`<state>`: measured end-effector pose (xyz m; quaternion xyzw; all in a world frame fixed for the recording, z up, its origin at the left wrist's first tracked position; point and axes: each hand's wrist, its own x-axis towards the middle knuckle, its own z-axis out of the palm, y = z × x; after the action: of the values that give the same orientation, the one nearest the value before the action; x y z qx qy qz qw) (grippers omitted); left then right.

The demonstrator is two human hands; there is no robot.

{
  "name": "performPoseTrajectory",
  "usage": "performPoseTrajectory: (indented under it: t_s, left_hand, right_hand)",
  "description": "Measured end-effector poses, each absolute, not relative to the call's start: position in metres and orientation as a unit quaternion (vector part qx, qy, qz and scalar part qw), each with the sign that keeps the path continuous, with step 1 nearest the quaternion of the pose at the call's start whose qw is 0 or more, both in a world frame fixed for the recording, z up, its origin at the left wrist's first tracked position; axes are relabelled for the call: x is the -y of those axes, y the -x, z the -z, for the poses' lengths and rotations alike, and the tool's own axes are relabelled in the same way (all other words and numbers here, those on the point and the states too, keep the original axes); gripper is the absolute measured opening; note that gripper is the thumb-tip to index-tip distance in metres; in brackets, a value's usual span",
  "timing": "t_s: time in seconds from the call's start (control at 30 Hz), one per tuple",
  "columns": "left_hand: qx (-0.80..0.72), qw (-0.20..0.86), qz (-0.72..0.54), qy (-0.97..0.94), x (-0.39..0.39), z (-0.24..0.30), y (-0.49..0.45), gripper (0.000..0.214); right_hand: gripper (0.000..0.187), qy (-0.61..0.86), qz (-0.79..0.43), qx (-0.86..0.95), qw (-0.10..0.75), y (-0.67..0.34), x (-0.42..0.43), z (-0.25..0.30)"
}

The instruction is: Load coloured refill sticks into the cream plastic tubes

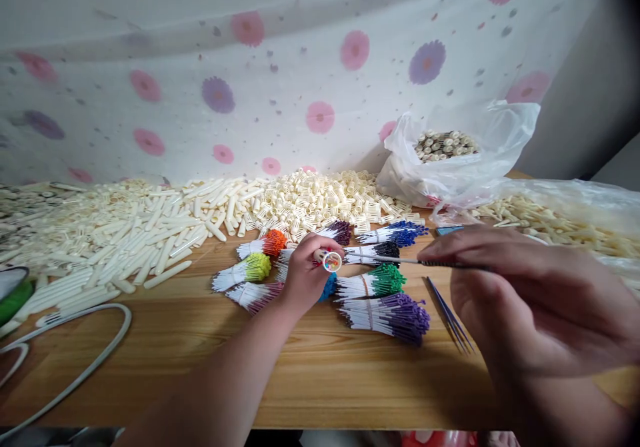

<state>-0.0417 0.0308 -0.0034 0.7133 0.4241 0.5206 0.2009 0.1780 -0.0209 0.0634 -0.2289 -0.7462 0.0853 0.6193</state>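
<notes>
My left hand (306,272) is closed around a small white tube (332,261) whose open end shows several coloured tips inside. It hovers over bundles of thin white sticks with coloured tips: orange (265,244), yellow-green (245,270), green (373,282), purple (393,315), blue (395,232). My right hand (520,287) pinches a thin dark stick (405,260) that points left toward the tube's mouth. A few more dark sticks (450,314) lie on the wooden table (325,374) below it.
Piles of cream plastic tubes (130,234) and ribbed cream pieces (315,197) line the back of the table. A plastic bag of small parts (445,154) stands at the back right. A grey cable (80,367) loops at the left. A flowered cloth (250,67) hangs behind.
</notes>
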Motion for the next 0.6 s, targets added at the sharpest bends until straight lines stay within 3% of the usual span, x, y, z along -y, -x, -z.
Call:
performPoseTrajectory:
  t_s: [0.17, 0.4, 0.6]
  left_hand:
    - [-0.416, 0.182, -0.514, -0.728, -0.031, 0.002, 0.041, 0.013]
    - [-0.412, 0.179, -0.51, -0.733, -0.03, 0.001, 0.038, 0.01]
    - [-0.395, 0.166, -0.514, -0.743, -0.031, 0.004, 0.039, 0.016]
  right_hand:
    - [0.015, 0.209, -0.018, 0.814, 0.542, -0.173, 0.025, -0.072]
    - [0.013, 0.165, 0.046, 0.823, 0.542, -0.158, 0.021, -0.064]
    - [0.017, 0.194, -0.01, 0.801, 0.566, -0.148, 0.016, -0.052]
